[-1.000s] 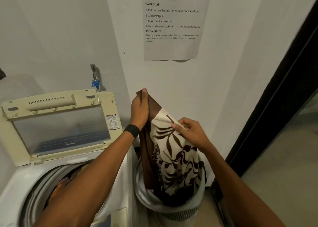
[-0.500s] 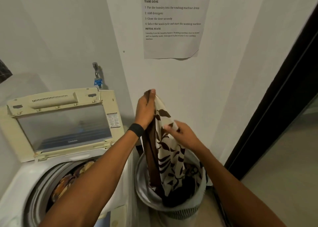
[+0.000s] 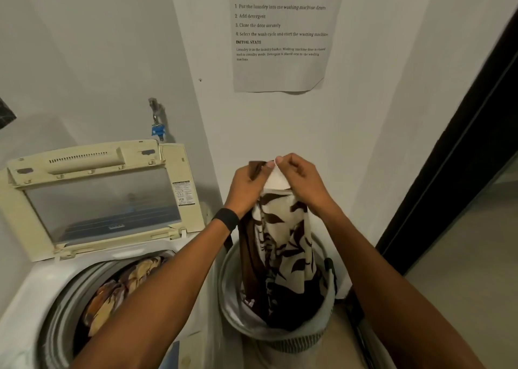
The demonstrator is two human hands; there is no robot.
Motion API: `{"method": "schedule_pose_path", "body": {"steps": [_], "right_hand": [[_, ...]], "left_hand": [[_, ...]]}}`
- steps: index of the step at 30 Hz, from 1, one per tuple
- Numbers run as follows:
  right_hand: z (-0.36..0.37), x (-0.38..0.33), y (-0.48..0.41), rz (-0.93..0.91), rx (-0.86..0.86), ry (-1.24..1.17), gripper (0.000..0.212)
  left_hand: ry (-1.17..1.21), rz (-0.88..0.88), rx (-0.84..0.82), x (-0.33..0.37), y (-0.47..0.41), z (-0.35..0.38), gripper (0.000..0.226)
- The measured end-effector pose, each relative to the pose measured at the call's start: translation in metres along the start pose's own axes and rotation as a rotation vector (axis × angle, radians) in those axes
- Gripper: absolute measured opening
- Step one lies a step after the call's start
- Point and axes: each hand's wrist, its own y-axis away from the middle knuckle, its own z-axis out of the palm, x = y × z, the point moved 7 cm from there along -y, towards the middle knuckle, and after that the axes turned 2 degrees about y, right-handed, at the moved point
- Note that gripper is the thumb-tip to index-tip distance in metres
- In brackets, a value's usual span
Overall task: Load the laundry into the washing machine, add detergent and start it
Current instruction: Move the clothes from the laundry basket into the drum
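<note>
Left hand [image 3: 248, 183] and right hand [image 3: 301, 176] pinched top edge of cream-and-brown leaf-print cloth [image 3: 283, 245], held high so hem cleared round grey laundry basket [image 3: 322, 335]. White top-loading washing machine [image 3: 33, 287] stood alongside, lid raised, ready for transfer.

Single view, head-worn, wide-angle; looks forward and down from above the person's own forearms, which enter from the bottom edge; faces a wall corner at close range, a printed sheet [image 3: 280, 32] at the top edge; washing machine [image 3: 33, 290] at lower left, seen from above into the open drum; laundry basket [image 3: 280, 338] at lower centre, near; dark door frame [image 3: 448, 172] along the right; straight lines bow toward the edges.
</note>
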Motion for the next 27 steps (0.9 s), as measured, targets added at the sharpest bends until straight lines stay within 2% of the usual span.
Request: {"method": "schedule_pose_path", "body": {"steps": [6,9,11,14,16,18,20,22,25,27], "right_hand": [[0.023,0.056,0.04,0.045,-0.264,0.187,0.038],[-0.001,0.065,0.043,0.089,-0.162,0.083,0.051],[-0.018,0.047,0.033,0.07,-0.068,-0.019,0.046],[-0.021,0.009,0.009,0.003,0.02,-0.099,0.039],[-0.012,-0.008,-0.006,-0.034,0.036,-0.096,0.035],[-0.004,-0.015,-0.016,-0.052,0.041,-0.071,0.034],[0.004,-0.011,-0.019,-0.027,0.042,-0.051,0.033],[0.01,0.001,-0.014,0.026,0.02,-0.003,0.034],[0.024,0.027,0.008,0.038,-0.15,0.184,0.032],[0.027,0.05,0.026,0.088,-0.274,0.201,0.028]], "left_hand": [[0.177,-0.144,0.297,-0.004,-0.014,-0.041,0.041],[0.115,-0.158,0.386,-0.01,-0.012,-0.055,0.04],[0.102,-0.162,0.357,-0.012,-0.01,-0.05,0.039],[0.176,-0.12,0.194,-0.007,-0.007,-0.027,0.057],[0.152,-0.045,0.041,0.001,-0.007,-0.009,0.043],[0.056,-0.009,-0.037,0.003,-0.008,0.001,0.027],[0.043,-0.024,-0.009,-0.002,-0.011,-0.002,0.036],[0.113,-0.053,0.054,-0.006,-0.014,-0.009,0.032],[0.179,-0.141,0.206,-0.013,-0.018,-0.024,0.038],[0.236,-0.2,0.316,-0.017,-0.021,-0.038,0.039]]}}
